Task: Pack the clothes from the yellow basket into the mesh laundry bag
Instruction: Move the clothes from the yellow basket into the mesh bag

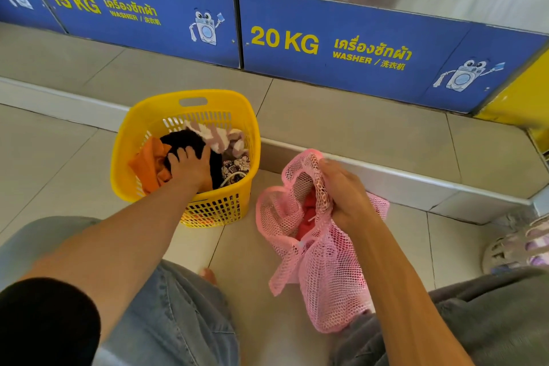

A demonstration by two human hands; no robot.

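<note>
Head view: we had our left hand [190, 168] reaching down into the yellow basket [139, 140], arm extended, palm down, fingers curled into the black garment [185, 140]. Our right hand [344, 193] was just right of the basket, fist closed on the bunched rim of the pink mesh laundry bag [320, 270], holding its mouth up and open.

The basket was rigid yellow plastic, slotted walls, rounded-square rim with a handle cutout on the far side. Inside: the black garment mid-basket, an orange cloth [148, 163] on its left side, a fuzzy pink-and-white striped piece [218, 137] at the far right, a dark floral print [236, 166] on the right. The bag was soft open-weave netting, slumped on the tile floor [341, 128] right of the basket, with something red [307, 217] already inside.
</note>
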